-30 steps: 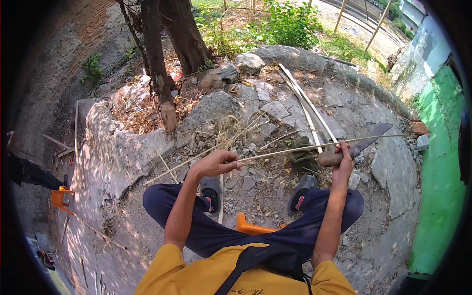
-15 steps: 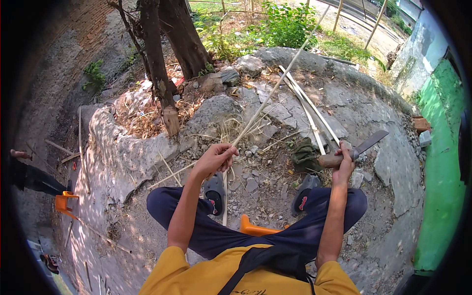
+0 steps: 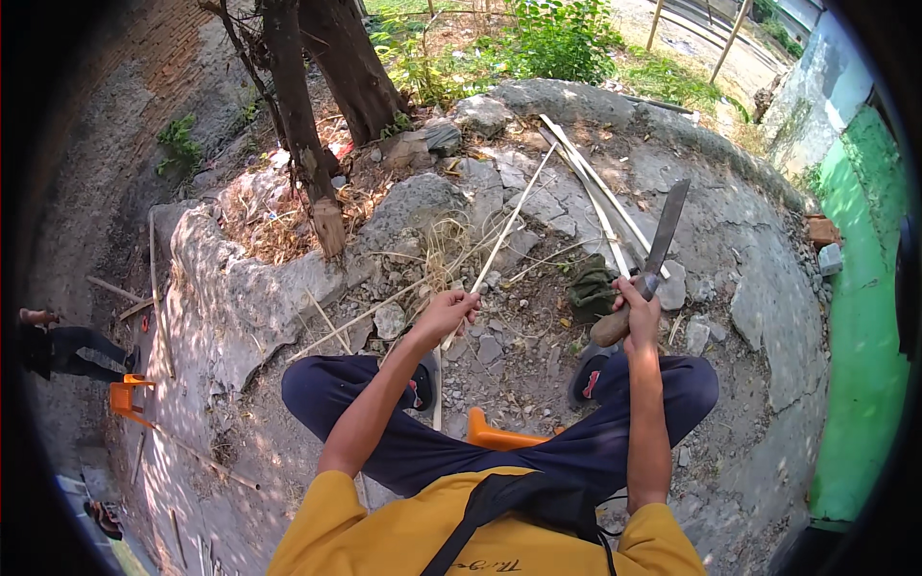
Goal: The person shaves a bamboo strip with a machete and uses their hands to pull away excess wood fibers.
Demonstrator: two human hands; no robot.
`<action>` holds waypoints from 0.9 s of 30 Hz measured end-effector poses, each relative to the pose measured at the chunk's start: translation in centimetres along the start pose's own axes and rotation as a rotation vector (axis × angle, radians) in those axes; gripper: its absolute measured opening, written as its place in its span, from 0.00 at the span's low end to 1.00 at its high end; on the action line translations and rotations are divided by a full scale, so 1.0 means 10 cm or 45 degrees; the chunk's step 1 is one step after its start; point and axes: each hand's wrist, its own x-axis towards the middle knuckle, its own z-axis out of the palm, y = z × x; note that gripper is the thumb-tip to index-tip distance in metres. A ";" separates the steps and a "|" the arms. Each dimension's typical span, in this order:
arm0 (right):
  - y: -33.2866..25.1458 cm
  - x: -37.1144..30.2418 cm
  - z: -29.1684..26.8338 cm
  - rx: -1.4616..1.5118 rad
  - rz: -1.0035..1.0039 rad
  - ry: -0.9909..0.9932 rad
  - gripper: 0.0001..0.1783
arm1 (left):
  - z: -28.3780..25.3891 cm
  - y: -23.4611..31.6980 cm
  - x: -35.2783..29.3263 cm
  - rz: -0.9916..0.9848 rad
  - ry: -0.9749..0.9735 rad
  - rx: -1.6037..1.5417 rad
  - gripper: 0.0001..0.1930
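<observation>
1. A fat, dark tree trunk (image 3: pixel 353 77) stands at the top, and a thinner trunk (image 3: pixel 291 106) stands just left of it.
2. Dry brown leaves (image 3: pixel 261 219) lie around the bottom of the trees.
3. A bright green bush (image 3: pixel 559 43) grows past the low stone edge (image 3: pixel 576 97).
4. Two thin poles (image 3: pixel 732 40) lean at the top right.
5. A green wall (image 3: pixel 864 336) goes down the right side.
6. A red-brown brick (image 3: pixel 822 230) and a pale block (image 3: pixel 830 257) sit near it.
7. A crumpled, dark green cloth (image 3: pixel 592 290) lies on the stony ground (image 3: pixel 519 389).
8. An orange seat (image 3: pixel 123 396) is far left, near another person (image 3: pixel 82 348) in dark trousers.
</observation>
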 end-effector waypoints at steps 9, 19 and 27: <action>0.06 -0.24 0.18 -0.232 0.137 -0.225 0.10 | 0.10 0.09 -0.04 -0.050 0.177 0.023 0.17; 0.25 -0.31 0.23 -0.351 0.225 -0.406 0.12 | -0.02 0.19 -0.09 0.072 0.174 0.071 0.15; 0.26 -0.43 0.32 -0.497 0.224 -0.486 0.12 | 0.00 0.27 -0.14 0.035 -0.013 -0.013 0.18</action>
